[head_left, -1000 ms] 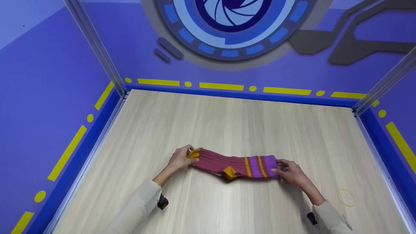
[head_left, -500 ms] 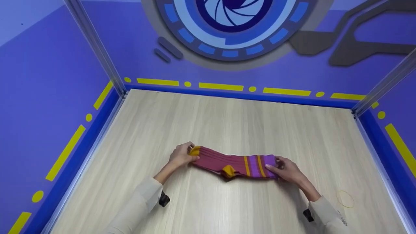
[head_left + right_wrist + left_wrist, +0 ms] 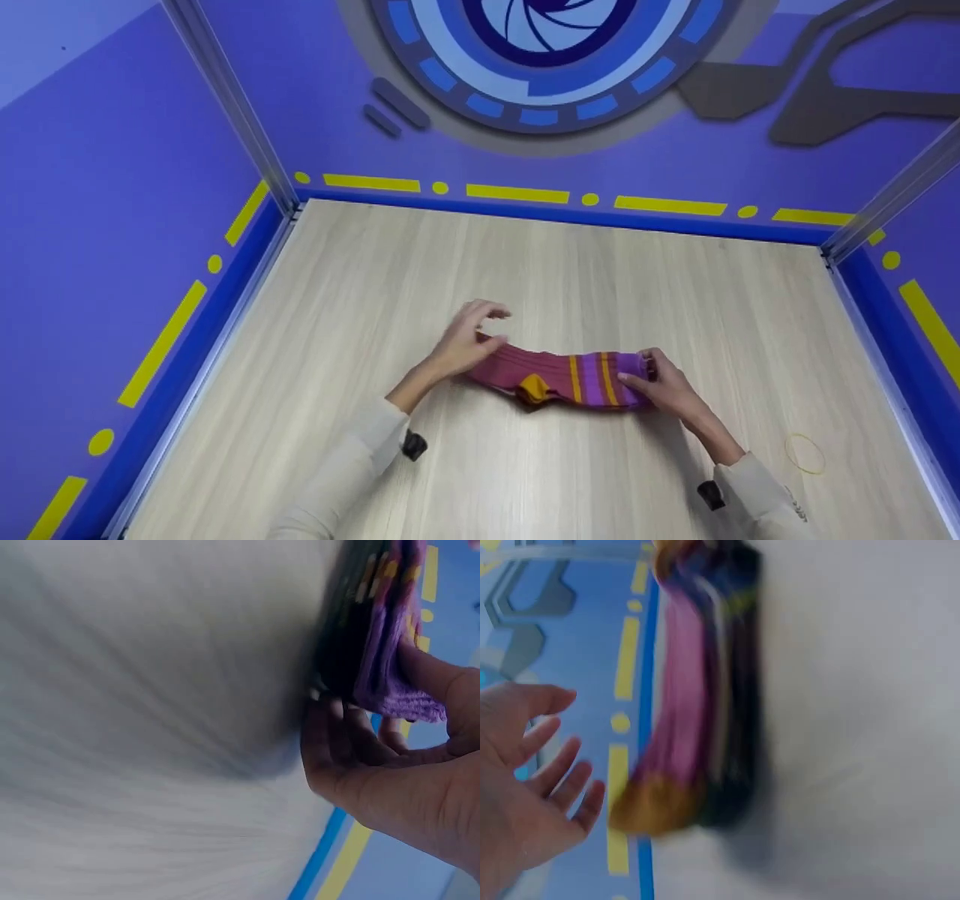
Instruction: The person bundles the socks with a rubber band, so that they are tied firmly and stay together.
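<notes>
A maroon sock [image 3: 559, 366] with mustard heel and toe and a striped purple cuff lies across the table, with a darker sock [image 3: 739, 712] stacked against it in the left wrist view. My right hand [image 3: 671, 386] holds the cuff end, thumb on top and fingers beneath; the right wrist view shows the purple cuff [image 3: 397, 690] by the thumb. My left hand [image 3: 465, 341] hovers over the toe end with fingers spread and hides the toe in the head view. In the left wrist view, a gap separates that hand from the mustard toe [image 3: 656, 806].
A thin yellow rubber band [image 3: 805, 454] lies on the wooden table [image 3: 525, 262] to the right of my right forearm. Blue-purple panels [image 3: 150, 150] with yellow dashes wall in the table's back and sides.
My left hand has let go of the toe end and moved right and away from me over the sock, its fingers opening. My right hand stays at the cuff.
</notes>
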Demonstrator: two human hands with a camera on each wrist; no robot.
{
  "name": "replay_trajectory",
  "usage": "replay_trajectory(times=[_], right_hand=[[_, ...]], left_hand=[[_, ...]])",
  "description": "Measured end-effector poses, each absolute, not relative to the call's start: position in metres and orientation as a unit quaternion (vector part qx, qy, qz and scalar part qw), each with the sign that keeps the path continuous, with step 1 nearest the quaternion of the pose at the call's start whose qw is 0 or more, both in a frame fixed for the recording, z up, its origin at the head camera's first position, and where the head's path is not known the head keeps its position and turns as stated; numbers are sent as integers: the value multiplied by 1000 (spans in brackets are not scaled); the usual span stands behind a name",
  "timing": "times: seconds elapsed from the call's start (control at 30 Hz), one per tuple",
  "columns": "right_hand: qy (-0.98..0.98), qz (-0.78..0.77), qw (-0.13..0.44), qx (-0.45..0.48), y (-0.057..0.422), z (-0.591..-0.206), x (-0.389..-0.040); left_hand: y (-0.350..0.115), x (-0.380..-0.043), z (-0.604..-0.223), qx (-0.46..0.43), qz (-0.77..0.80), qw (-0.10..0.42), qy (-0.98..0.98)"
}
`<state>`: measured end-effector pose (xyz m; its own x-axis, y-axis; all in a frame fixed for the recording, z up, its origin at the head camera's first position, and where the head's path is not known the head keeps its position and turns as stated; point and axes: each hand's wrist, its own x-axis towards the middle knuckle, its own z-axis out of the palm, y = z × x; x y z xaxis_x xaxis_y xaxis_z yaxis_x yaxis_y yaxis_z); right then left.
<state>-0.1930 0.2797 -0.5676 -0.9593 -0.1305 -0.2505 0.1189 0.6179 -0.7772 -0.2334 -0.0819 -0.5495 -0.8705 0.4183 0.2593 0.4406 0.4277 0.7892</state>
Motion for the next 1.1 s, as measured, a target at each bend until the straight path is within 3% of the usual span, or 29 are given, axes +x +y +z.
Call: replay_trajectory(times=[0.13, 0.3, 0.43, 0.67, 0.8, 0.97, 1.1], right_hand=[[876, -468, 113, -4, 271, -550, -190], [851, -521, 66, -20, 255, -529, -188], [837, -543, 49, -45, 247, -519, -182], [831, -547, 51, -89, 251, -515, -177], [835, -535, 21, -126, 273, -514, -177], [881, -451, -47, -135, 333, -519, -174], [912, -395, -61, -96, 400, -530, -167]], left_hand=[[-49, -240, -550, -315, -478, -101, -813], [-7, -253, -563, -319, -525, -236, -753], [18, -261, -574, -324, -546, -310, -707], [30, -267, -590, -352, -577, -311, -668], [31, -266, -596, -371, -588, -297, -655], [28, -265, -602, -374, -586, -268, -667], [23, -265, -605, -351, -592, -242, -684]])
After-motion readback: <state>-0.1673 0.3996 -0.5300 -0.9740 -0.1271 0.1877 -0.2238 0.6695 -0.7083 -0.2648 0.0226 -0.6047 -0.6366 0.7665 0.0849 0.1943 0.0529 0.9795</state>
